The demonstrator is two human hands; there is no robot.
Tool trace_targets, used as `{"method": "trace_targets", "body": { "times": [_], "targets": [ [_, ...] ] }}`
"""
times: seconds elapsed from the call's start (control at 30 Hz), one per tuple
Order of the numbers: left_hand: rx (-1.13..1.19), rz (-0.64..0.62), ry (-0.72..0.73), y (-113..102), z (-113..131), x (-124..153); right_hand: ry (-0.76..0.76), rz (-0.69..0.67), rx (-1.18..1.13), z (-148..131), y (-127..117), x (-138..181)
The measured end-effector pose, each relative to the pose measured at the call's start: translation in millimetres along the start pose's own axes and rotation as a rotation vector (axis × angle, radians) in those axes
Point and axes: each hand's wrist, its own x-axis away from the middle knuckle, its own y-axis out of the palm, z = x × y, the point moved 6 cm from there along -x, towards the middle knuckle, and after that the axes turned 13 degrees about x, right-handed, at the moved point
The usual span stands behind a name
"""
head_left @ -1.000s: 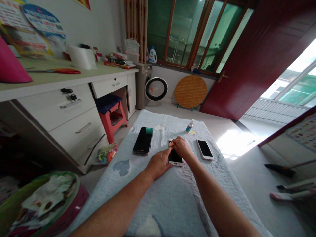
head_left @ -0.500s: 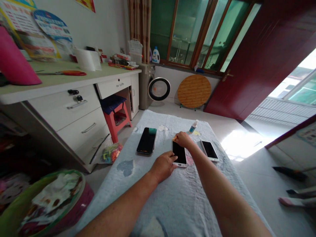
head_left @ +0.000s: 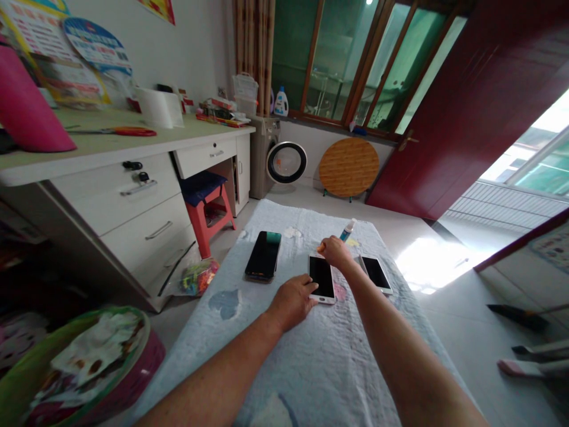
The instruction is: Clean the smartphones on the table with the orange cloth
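A white smartphone [head_left: 323, 279] with a dark screen lies face up on the blue cloth. My left hand [head_left: 292, 302] is closed on its lower left edge, thumb over the screen and fingers at the side. At the phone's top end, my right hand [head_left: 336, 251] pinches a small orange piece [head_left: 320, 249], mostly hidden by the fingers; it looks soft, like cloth. A small spray bottle [head_left: 347, 230] with a blue label stands just beyond the right hand. To the left lies a larger black smartphone [head_left: 263, 255]; to the right, another white smartphone [head_left: 377, 274].
The patterned blue cloth [head_left: 222, 356] covers the table. At left are a white desk [head_left: 146, 213], a red stool [head_left: 207, 222] and a waste bin [head_left: 151, 350]. Behind stand a washing machine [head_left: 262, 157] with its door open and a round wooden board [head_left: 349, 166].
My right hand has shifted slightly right with the orange piece, away from the phone's top left corner to just past its top edge. My left hand keeps its hold.
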Motion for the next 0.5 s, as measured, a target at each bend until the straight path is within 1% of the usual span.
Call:
{"method": "trace_targets", "body": {
  "times": [0.13,0.3,0.43,0.5],
  "targets": [
    [0.009,-0.007,-0.01,-1.7,0.8,-0.7,-0.117,0.036,-0.066,-28.4,-1.9,2.0],
    [0.023,0.005,0.016,-4.0,3.5,-1.7,-0.231,0.016,-0.113,-40.6,-0.2,11.5],
    [0.014,0.088,-0.004,-6.0,1.0,-0.2,-0.35,-0.017,-0.12,-47.6,1.6,21.1],
    [0.007,0.145,-0.025,-7.8,-1.1,1.0,-0.372,-0.008,-0.111,-50.7,2.3,26.7]
  ]
}}
